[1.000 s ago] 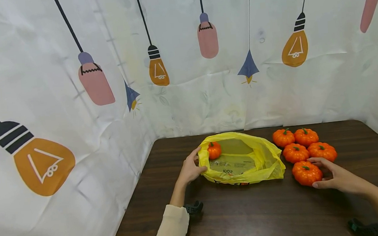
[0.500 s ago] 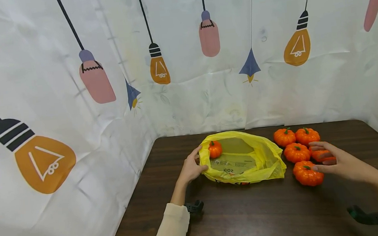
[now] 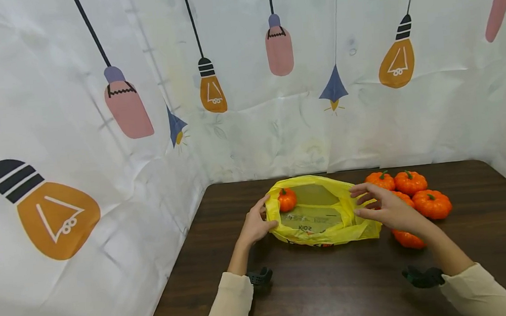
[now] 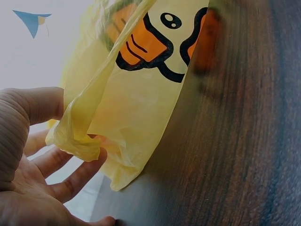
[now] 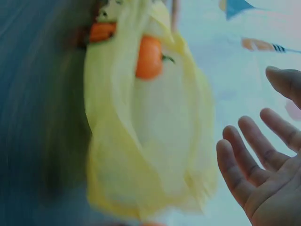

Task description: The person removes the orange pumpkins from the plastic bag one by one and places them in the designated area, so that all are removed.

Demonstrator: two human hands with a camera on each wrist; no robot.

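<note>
A yellow plastic bag lies on its side with its mouth held wide. One small orange toy pumpkin is inside, at the bag's left end. My left hand grips the left edge of the mouth, thumb on one side and fingers on the other, as the left wrist view also shows. Over the bag's right end hovers my right hand, fingers spread, holding nothing. Behind it sit several more toy pumpkins, two of them partly hidden by the hand and forearm.
The dark wood table runs back to a patterned white curtain, which also hangs along the left side. The pumpkin group stands just right of the bag, near the table's back right.
My right hand has let go of the front pumpkin, lifted, and moved left to the bag's right end. The left hand and the bag have stayed put.
</note>
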